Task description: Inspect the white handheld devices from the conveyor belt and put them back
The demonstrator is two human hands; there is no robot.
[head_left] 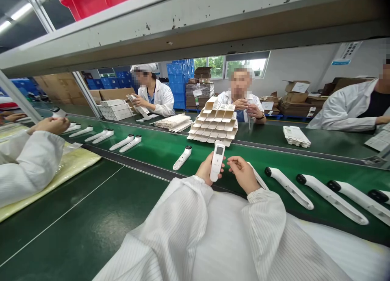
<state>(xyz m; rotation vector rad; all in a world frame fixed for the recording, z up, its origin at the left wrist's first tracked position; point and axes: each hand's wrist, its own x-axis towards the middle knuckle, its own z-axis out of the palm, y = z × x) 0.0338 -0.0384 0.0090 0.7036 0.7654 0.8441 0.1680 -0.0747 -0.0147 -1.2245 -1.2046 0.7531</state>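
My left hand (205, 170) is wrapped round a white infrared thermometer (217, 161), held upright with its small grey screen facing me. Just right of it, apart from the thermometer, is my right hand (242, 171), its thumb and fingers drawn together in a pinch. Whatever may be between those fingertips is hidden. Beyond my right wrist a white thermometer (258, 176) lies partly covered on the green belt (158, 151). Another white thermometer (183, 157) with a black head lies left of my hands.
More thermometers (289, 187) lie along the belt on both sides. Stacked open white boxes (213, 124) stand behind my hands, flat cartons (173, 122) beside them. Co-workers sit across the belt; a co-worker's hand (51, 124) holds a thermometer at left. A metal shelf (183, 25) hangs overhead.
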